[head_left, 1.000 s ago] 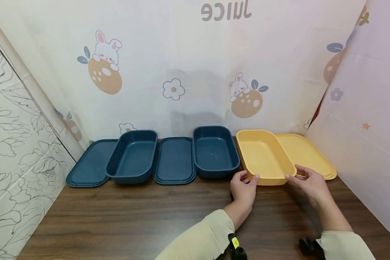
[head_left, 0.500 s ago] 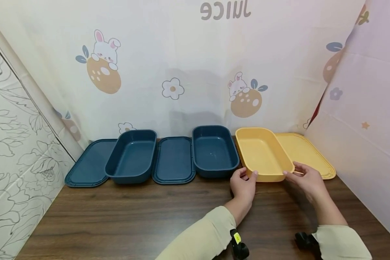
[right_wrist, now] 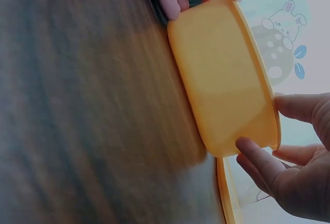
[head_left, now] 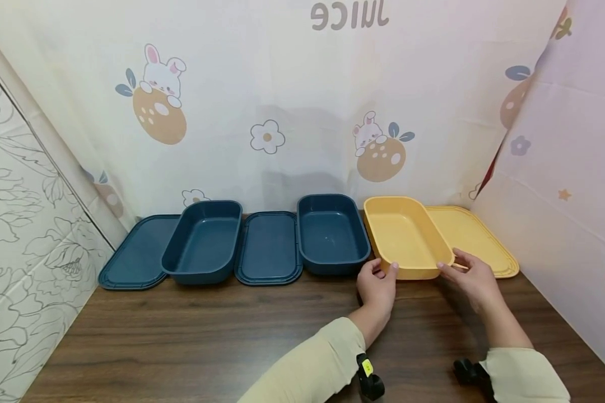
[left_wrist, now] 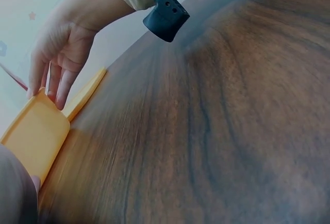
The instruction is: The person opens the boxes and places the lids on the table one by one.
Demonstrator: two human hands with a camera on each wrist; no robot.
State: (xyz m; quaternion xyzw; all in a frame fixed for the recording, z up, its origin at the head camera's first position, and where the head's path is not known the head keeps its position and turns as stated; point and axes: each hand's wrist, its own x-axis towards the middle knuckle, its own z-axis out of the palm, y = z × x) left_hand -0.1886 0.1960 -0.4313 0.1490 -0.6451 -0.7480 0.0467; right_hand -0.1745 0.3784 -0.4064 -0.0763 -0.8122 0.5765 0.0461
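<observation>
A yellow food container [head_left: 408, 238], without its lid, stands upright on the wooden table toward the right of the head view. My left hand [head_left: 377, 282] grips its near left corner, thumb at the front rim. At the near right corner my right hand [head_left: 471, 279] holds it, thumb on the rim and fingers along the side, as the right wrist view also shows. Beside it to the right lies the flat yellow lid [head_left: 476, 238]. Close by on the left stands a dark blue container [head_left: 333, 240]. In the left wrist view, my left hand is mostly cut off and blurred.
Farther left are a blue lid [head_left: 269, 249], a second blue container [head_left: 204, 243] and another blue lid [head_left: 140, 254], all in one row along the back. A printed curtain [head_left: 312, 84] hangs behind the row. Wooden tabletop [head_left: 206, 336] stretches in front.
Both hands have slid the yellow container slightly back toward the curtain, mostly in the first half second. Their hold on it looks the same. The blue containers and the lids stay in place.
</observation>
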